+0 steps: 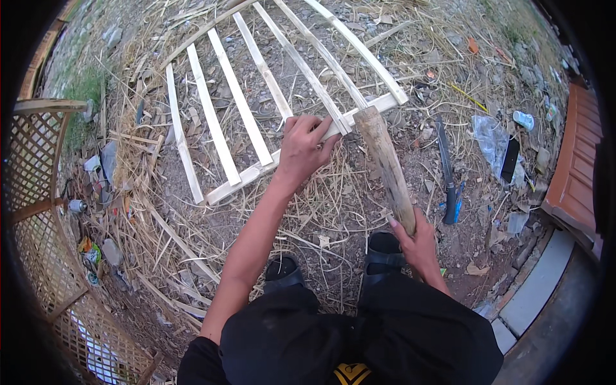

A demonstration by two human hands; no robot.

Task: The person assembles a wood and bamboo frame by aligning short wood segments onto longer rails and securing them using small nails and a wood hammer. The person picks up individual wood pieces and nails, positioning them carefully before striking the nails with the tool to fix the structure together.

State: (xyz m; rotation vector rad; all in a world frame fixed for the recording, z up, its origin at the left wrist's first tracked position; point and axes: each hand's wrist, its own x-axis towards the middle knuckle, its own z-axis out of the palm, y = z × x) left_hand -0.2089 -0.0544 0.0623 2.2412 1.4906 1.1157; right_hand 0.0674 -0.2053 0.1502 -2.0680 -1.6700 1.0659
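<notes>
A frame of pale wooden slats lies on the ground ahead of me, its several slats fixed to a near crossbar. My left hand is closed around this crossbar, near the middle, with the fingers curled over it. In my right hand is the near end of a thick, rough wooden stick. The stick's far end meets the crossbar at the foot of a slat, right of my left hand. Whether it presses on the wood or hovers just over it, I cannot tell.
Dry wood shavings litter the dirt around my sandals. A machete lies to the right, near a clear plastic bag and a white cup. A lattice panel stands at left; reddish-brown tiles edge the right.
</notes>
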